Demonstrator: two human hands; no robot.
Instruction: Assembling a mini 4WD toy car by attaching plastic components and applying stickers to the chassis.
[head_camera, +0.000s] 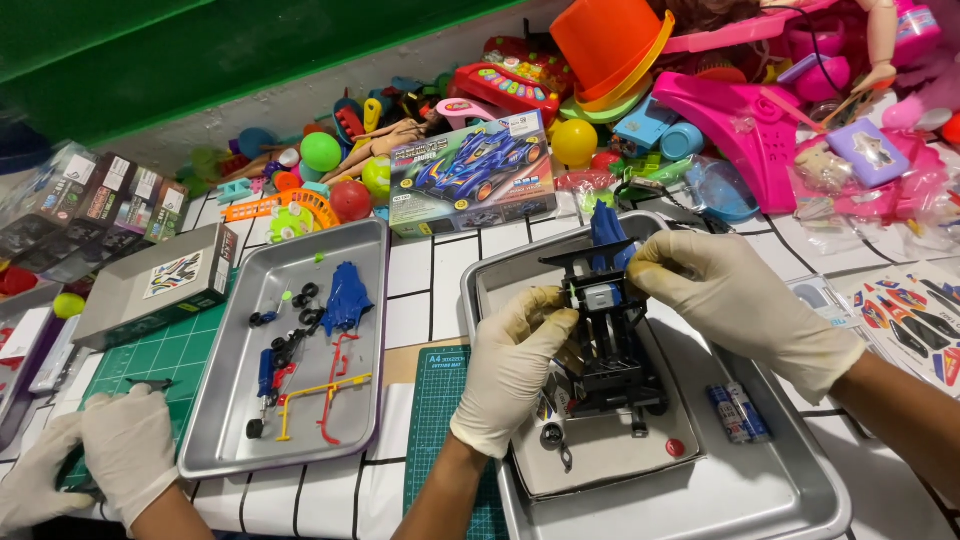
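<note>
Both gloved hands gripped a black toy car frame (608, 345) above a metal tray (790, 490): the left hand (510, 365) closed on its near side, the right hand (730, 295) pinching its far end. Two batteries (738, 412) lay just right of the grip.

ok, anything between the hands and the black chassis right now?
Nothing visible. Both gloved hands are already on the chassis, held over the right tray: left hand on its left side, right hand at its upper end, by the motor.
</note>
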